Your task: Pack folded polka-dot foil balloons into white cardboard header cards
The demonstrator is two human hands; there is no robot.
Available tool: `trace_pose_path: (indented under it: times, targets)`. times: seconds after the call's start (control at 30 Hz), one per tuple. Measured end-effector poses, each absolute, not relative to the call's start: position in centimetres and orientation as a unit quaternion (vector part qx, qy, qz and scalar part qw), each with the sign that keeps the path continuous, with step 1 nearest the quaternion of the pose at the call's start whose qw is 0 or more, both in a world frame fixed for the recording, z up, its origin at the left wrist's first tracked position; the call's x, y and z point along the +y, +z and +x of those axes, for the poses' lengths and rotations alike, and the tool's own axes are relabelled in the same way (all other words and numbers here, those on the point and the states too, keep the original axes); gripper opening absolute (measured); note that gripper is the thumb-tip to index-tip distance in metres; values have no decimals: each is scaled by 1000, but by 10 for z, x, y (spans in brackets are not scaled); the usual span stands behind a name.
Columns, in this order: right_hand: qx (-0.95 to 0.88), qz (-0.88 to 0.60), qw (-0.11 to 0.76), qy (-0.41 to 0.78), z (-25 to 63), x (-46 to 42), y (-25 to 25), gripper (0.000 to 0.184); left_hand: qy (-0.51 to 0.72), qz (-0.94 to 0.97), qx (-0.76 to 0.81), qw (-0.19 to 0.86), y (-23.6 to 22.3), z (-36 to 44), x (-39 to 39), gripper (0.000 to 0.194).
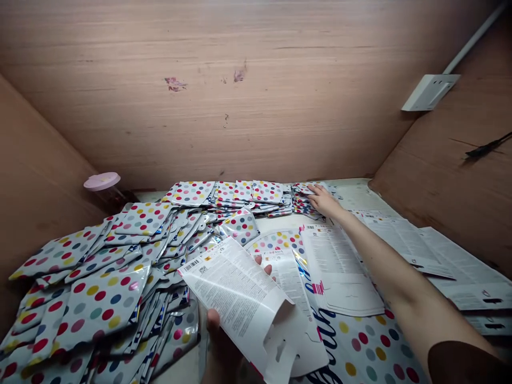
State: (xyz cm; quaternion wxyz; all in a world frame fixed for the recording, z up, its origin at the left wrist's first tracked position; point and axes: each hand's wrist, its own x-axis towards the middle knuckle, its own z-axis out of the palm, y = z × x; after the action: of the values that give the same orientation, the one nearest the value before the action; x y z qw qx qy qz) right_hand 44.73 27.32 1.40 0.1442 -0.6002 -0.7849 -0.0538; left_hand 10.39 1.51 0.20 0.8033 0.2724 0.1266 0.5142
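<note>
My left hand [222, 349], low in the middle, is closed round a white cardboard packaging sleeve [236, 301] printed with fine text and a barcode. Its flap end with a hang hole gapes toward me; my thumb lies at its left edge and fingertips show behind its far edge. At the back, my right hand [322, 200] reaches over a small pile of polka-dot foil packets [304, 205]. Its fingers are stretched out and touch the top packet; whether they grip it is not visible. Beneath my right arm lie another printed sleeve [340, 272] and a large polka-dot sheet [372, 346] with dark blue lettering.
Many polka-dot packets [104, 298] are heaped on the left, with more stacked [268, 192] along the back panel. Flat printed sleeves [468, 261] lie at right. A pink-lidded container [102, 181] stands back left. Wooden panels enclose three sides; a socket [431, 92] is upper right.
</note>
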Motion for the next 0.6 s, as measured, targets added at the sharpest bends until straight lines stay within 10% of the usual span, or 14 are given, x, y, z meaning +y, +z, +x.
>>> trace_pose_path:
  times: [0.33, 0.6]
  targets:
    - [-864, -278, 407, -102, 367, 85, 87, 24, 666, 137, 170, 713, 27, 101, 24, 93]
    - [-894, -326, 247, -184, 292, -58, 75, 33, 600, 195, 182, 754, 19, 113, 11, 100]
